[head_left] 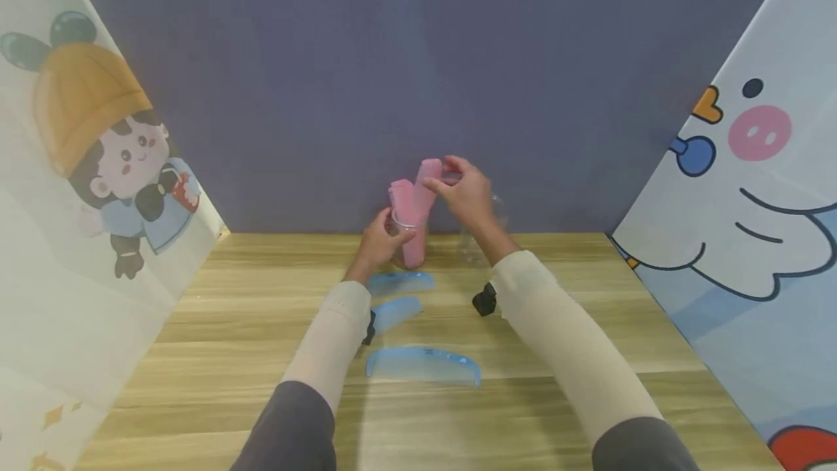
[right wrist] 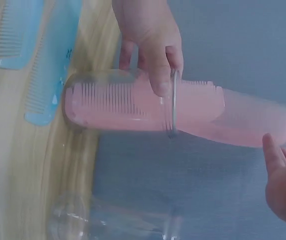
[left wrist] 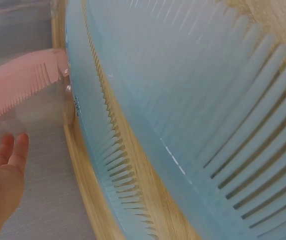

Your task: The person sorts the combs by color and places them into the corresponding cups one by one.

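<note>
A clear jar (right wrist: 118, 125) stands at the back of the table with pink combs (head_left: 403, 198) inside, their upper ends sticking out past the rim. My left hand (head_left: 381, 240) holds the jar near its rim, thumb on the near side. At the upper end of the taller pink comb (head_left: 426, 184), which leans right, my right hand (head_left: 468, 193) has its thumb and fingers about the tip. Three light blue combs lie in front of the jar: a near one (head_left: 423, 365), a middle one (head_left: 397, 313) and a far one (head_left: 401, 281).
A second clear jar (right wrist: 118, 217) stands just right of the first, partly behind my right wrist. A grey-blue wall (head_left: 314, 93) rises at the table's back edge (head_left: 294, 234). Printed panels (head_left: 39, 238) flank the wooden table (head_left: 261, 311).
</note>
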`<state>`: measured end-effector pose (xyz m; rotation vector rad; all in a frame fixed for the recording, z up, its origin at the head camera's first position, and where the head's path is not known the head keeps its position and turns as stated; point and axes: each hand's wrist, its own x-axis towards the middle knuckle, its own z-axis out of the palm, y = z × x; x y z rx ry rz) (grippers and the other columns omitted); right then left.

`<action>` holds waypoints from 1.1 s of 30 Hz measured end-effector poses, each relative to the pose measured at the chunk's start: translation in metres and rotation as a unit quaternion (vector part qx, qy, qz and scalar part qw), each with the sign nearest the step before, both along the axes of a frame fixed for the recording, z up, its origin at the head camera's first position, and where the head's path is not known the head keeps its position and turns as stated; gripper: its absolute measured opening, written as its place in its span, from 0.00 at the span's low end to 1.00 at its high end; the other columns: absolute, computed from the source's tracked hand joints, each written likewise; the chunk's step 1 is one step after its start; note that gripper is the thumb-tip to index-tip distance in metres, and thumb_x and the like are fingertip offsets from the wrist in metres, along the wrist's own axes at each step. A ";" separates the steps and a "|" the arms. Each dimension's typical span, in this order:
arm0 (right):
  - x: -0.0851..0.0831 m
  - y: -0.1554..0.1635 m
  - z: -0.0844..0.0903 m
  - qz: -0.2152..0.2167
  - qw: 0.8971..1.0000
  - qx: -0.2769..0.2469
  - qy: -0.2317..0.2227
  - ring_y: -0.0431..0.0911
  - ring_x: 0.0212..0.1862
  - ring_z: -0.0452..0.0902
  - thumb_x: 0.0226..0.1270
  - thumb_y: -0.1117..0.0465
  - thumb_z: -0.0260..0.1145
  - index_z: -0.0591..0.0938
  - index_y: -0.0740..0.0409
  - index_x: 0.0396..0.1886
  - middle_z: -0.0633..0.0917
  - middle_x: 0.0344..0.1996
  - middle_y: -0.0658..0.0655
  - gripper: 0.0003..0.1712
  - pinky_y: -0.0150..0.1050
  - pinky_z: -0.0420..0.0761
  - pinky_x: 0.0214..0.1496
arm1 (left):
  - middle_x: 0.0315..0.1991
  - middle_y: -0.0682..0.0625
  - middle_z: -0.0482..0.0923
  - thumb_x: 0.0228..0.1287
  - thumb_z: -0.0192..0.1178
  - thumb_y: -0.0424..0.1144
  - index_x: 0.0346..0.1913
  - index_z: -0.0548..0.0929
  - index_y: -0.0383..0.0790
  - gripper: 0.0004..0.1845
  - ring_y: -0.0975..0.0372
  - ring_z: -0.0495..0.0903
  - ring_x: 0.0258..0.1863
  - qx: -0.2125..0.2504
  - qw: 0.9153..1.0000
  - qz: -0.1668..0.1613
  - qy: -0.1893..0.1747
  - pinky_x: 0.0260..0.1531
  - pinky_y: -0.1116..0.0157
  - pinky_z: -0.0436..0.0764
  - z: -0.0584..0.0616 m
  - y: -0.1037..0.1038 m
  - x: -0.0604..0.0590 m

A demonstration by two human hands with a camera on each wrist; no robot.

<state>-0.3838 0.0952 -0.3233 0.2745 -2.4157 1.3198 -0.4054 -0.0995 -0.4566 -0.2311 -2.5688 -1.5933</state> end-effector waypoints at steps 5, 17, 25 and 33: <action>0.001 0.003 -0.007 0.055 0.998 -0.024 -0.031 0.52 0.64 0.82 0.67 0.48 0.73 0.72 0.59 0.73 0.79 0.68 0.60 0.40 0.45 0.85 0.62 | 0.71 0.39 0.71 0.61 0.71 0.57 0.78 0.60 0.42 0.49 0.46 0.73 0.69 0.007 1.000 0.000 -0.004 0.70 0.48 0.74 0.000 0.001 -0.001; 0.000 0.030 -0.024 0.062 0.996 0.031 -0.055 0.56 0.67 0.77 0.73 0.49 0.66 0.72 0.59 0.73 0.77 0.68 0.60 0.34 0.51 0.80 0.67 | 0.71 0.41 0.72 0.61 0.71 0.56 0.78 0.60 0.43 0.48 0.48 0.74 0.68 0.012 1.000 -0.003 -0.006 0.70 0.49 0.74 -0.001 0.000 -0.001; -0.003 0.055 -0.032 0.041 0.997 0.059 -0.034 0.60 0.65 0.77 0.73 0.52 0.66 0.73 0.63 0.72 0.78 0.66 0.66 0.33 0.54 0.80 0.66 | 0.72 0.41 0.71 0.61 0.71 0.57 0.79 0.59 0.43 0.49 0.48 0.73 0.69 0.002 1.000 -0.006 -0.011 0.71 0.49 0.73 -0.001 0.000 -0.003; -0.010 0.079 -0.045 -0.006 0.995 0.100 -0.018 0.63 0.68 0.71 0.69 0.52 0.67 0.72 0.67 0.71 0.75 0.66 0.70 0.36 0.57 0.71 0.73 | 0.77 0.41 0.64 0.62 0.68 0.61 0.80 0.56 0.42 0.51 0.47 0.66 0.75 -0.032 0.999 -0.025 -0.033 0.74 0.46 0.67 0.006 -0.002 -0.002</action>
